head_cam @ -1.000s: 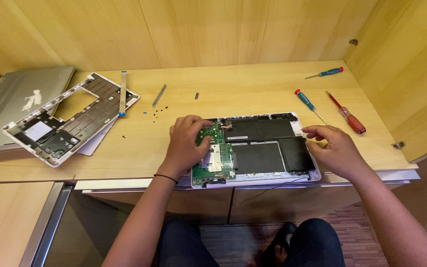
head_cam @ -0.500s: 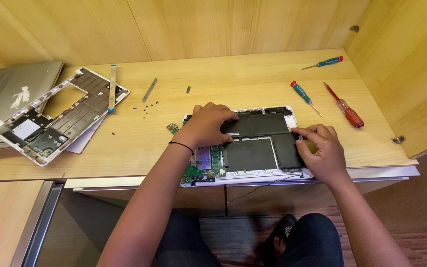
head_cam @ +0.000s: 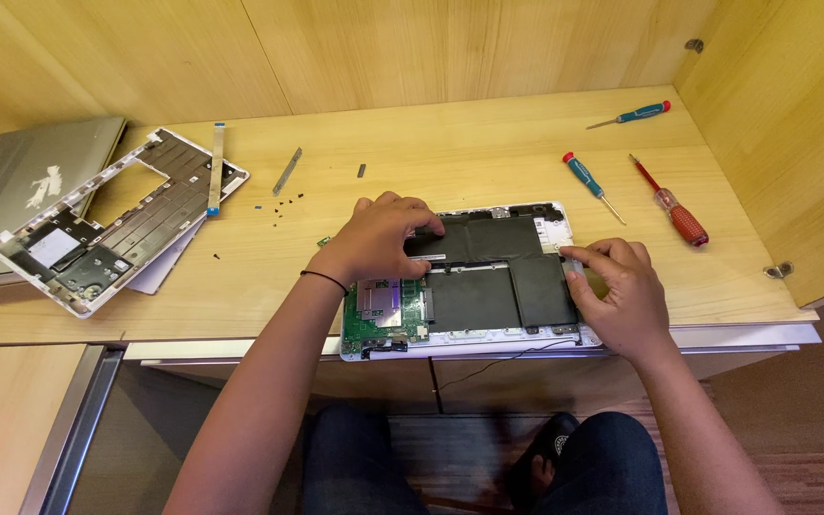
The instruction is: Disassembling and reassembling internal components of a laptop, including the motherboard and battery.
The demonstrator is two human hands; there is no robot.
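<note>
Where the opened laptop base [head_cam: 474, 277] lies at the bench's [head_cam: 450, 162] near edge, the left hand [head_cam: 379, 238] presses flat on its black battery [head_cam: 488, 286], fingers spread, while the right hand [head_cam: 622, 291] pinches the battery's right end; screwdrivers [head_cam: 679, 215] lie right

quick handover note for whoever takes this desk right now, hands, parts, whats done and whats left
Left hand: fingers pressing on the top edge of the flat black battery pack inside the opened white laptop base.
Right hand: pinching at the battery's right edge.
Green circuit board sits in the base's left end.
Done: the white inner frame is off, lying at the desk's left; small black screws loose.
Left: battery and board are in the base.
Three screwdrivers lie to the right.
</note>
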